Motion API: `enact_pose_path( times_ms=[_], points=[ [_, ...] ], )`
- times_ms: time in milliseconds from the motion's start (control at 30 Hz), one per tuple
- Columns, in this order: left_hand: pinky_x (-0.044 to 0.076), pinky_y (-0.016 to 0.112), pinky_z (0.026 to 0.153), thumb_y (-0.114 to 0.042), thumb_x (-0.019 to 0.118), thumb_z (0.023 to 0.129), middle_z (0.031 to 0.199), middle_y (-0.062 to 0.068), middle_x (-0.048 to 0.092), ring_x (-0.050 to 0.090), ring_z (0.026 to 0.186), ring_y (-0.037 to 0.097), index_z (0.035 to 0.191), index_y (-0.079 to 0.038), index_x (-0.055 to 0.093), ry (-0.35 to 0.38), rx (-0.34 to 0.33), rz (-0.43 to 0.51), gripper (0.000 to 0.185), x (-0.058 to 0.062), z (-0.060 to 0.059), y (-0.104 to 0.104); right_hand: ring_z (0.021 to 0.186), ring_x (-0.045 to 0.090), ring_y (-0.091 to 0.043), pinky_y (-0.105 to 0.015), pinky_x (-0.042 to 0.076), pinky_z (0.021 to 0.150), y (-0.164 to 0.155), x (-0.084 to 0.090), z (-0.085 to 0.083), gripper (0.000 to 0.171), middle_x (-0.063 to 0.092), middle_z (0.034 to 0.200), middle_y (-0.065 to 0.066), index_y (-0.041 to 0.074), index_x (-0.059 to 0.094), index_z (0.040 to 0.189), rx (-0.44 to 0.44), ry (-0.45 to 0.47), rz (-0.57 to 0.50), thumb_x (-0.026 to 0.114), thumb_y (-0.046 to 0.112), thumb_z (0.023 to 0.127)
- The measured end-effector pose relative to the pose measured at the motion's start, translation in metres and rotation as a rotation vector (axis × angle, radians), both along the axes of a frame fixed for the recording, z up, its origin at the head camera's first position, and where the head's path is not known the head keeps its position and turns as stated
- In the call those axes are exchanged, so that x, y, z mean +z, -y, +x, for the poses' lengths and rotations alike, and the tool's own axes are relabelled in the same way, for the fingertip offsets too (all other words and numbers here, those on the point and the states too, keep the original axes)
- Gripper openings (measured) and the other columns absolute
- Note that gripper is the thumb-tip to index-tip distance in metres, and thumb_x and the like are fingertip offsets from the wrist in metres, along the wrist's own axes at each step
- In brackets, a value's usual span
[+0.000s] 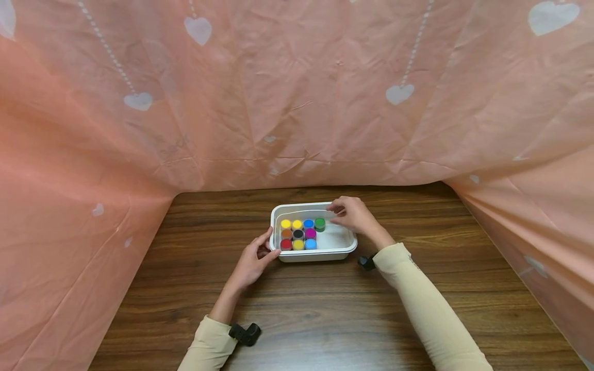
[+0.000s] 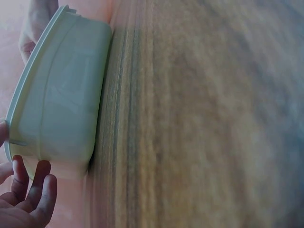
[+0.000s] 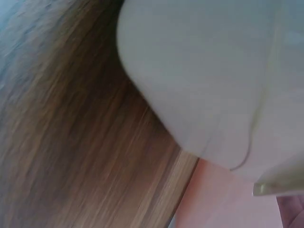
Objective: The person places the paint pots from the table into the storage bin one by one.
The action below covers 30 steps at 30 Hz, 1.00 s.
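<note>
White plastic forms the tub (image 1: 345, 246) sitting on the wooden table (image 1: 325, 309), just in front of the pink heart-printed cloth (image 1: 297, 103). Inside it, small paint pots (image 1: 298, 234) with coloured lids stand packed in rows toward the left end, and the green-lidded pot (image 1: 319, 223) stands at the right end of the far row. The left hand (image 1: 252, 260) rests at the tub's left end, thumb on the rim and fingers loosely curled beside the wall; the left wrist view shows the fingertips (image 2: 35, 187) under the tub's corner, not clamped. The right hand (image 1: 355, 214) reaches over the far rim with its fingers bent down beside the green-lidded pot; whether they pinch it or only touch it cannot be made out. The right wrist view is blurred, showing only the tub's outer wall close up. Both sleeves are cut off by the lower edge of the head view.
</note>
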<state>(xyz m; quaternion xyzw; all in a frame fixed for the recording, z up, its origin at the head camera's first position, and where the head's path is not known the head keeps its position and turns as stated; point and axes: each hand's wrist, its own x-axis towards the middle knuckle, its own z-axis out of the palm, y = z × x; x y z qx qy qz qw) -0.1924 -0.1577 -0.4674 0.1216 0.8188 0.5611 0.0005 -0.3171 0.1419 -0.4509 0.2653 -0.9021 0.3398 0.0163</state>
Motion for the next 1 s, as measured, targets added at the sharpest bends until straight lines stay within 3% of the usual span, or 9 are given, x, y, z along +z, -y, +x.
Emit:
enact_pose_path(
  times_ms=[167,433,600,733,1000],
  points=[
    [0.05,0.04,0.088,-0.008,0.065,0.091,0.105,0.023,0.051,0.054,0.096,0.03,0.145,0.003,0.036,0.001,0.001,0.002,0.062,0.0,0.0,0.0,0.096,0.064,-0.029,-0.043,0.054,0.084,-0.008,0.0,0.005,0.027,0.067,0.101,-0.012,0.006,0.072,0.106,0.002,-0.039,0.012,0.078,0.01,0.08],
    [0.049,0.042,0.088,-0.008,0.064,0.092,0.104,0.023,0.051,0.053,0.096,0.03,0.145,0.003,0.035,0.011,-0.002,0.003,0.062,0.001,-0.001,0.0,0.089,0.056,-0.03,-0.04,0.046,0.076,-0.024,-0.003,0.019,0.026,0.063,0.107,-0.01,0.012,0.071,0.11,0.011,-0.125,0.038,0.074,0.017,0.084],
    [0.05,0.04,0.088,-0.008,0.064,0.092,0.105,0.024,0.051,0.053,0.097,0.029,0.145,0.003,0.035,0.006,-0.006,-0.01,0.062,0.0,-0.001,0.0,0.103,0.058,-0.027,-0.046,0.047,0.088,-0.034,-0.007,0.028,0.033,0.062,0.116,-0.007,0.01,0.068,0.117,0.024,-0.159,0.044,0.073,0.02,0.086],
    [0.05,0.039,0.089,-0.008,0.064,0.092,0.105,0.023,0.052,0.053,0.097,0.028,0.145,0.003,0.035,0.01,-0.002,-0.008,0.062,0.0,-0.001,0.0,0.116,0.054,-0.028,-0.05,0.042,0.098,-0.042,-0.011,0.036,0.04,0.059,0.124,-0.007,0.009,0.065,0.123,0.027,-0.147,0.032,0.073,0.022,0.086],
    [0.049,0.041,0.089,-0.008,0.065,0.091,0.105,0.024,0.052,0.054,0.096,0.028,0.145,0.003,0.035,0.014,-0.005,-0.009,0.063,0.001,-0.001,0.0,0.125,0.049,-0.032,-0.052,0.038,0.103,-0.059,-0.021,0.048,0.046,0.053,0.136,-0.012,0.006,0.06,0.13,0.031,-0.127,0.044,0.066,0.031,0.091]
  ],
)
